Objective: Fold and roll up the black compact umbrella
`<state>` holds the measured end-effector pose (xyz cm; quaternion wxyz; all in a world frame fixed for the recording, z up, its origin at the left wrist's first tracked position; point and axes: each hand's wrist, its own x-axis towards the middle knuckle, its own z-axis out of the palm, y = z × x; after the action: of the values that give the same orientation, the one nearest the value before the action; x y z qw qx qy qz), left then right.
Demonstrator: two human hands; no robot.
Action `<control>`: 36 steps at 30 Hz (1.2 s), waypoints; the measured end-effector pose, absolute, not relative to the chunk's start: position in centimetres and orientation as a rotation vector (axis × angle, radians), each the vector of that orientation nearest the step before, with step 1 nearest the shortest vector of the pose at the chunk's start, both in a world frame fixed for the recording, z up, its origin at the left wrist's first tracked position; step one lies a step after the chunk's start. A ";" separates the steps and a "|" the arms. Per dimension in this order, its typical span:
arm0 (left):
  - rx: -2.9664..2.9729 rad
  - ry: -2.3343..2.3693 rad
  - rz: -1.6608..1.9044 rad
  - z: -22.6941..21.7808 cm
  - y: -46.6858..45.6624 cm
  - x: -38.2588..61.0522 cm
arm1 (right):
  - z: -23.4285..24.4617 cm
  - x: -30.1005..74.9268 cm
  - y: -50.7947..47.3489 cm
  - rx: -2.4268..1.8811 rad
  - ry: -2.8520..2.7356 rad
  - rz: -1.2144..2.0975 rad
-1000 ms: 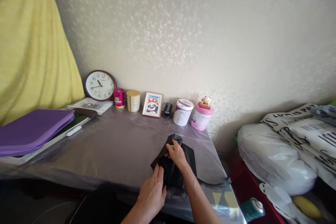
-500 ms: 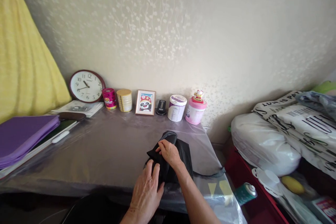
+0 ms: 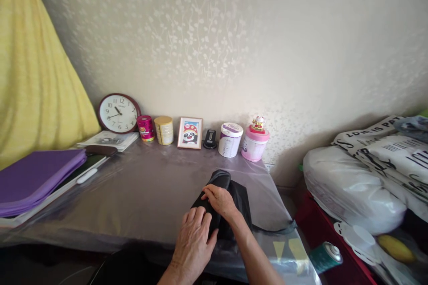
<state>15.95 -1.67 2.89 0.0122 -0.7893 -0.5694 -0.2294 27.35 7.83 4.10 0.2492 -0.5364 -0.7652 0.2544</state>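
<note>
A piece of thin black fabric (image 3: 242, 198), partly folded over, lies near the front edge of the table; its exact kind cannot be made out. From its right side a dark strap (image 3: 276, 230) trails across the tabletop. My left hand (image 3: 194, 238) is closed on the fabric's near left side, fingers bent over the fold and thumb to the right. Just beyond it, my right hand (image 3: 219, 199) bears on the folded layer with curled fingers gripping its left edge. The hands and right forearm hide part of the fabric.
A plastic-covered table (image 3: 143, 187) stands against the wall. Along its back are a clock (image 3: 119, 113), tins, a picture frame (image 3: 190, 133) and tubs, one pink (image 3: 255, 144). Purple folders (image 3: 40, 178) lie left. A spray can (image 3: 326, 257) and bags (image 3: 351, 191) are right.
My left fingers have come down flatter over the fabric's left edge, and the pointed flap there now lies folded down. My right hand stays on the fold. The view has shifted slightly left.
</note>
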 end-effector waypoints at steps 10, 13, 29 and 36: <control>-2.488 -1.801 -0.700 -2.6 -1.1 17.2 | 3.7 28.8 6.2 -1.165 -2.162 0.529; -2.451 -1.829 -0.710 -2.9 -1.2 17.5 | 2.8 29.7 6.2 -1.049 -2.168 0.376; -2.595 -2.072 -0.521 -1.2 -1.3 17.7 | 0.7 31.6 16.6 -1.350 -2.089 0.401; -2.542 -2.055 -0.493 -1.5 -1.5 17.8 | 0.9 36.2 15.2 -1.673 -1.699 0.413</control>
<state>17.82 -1.45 -1.45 -0.0819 -0.7665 -0.6195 -0.1485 36.22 15.22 0.90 0.3529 -0.6468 -0.6569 0.1598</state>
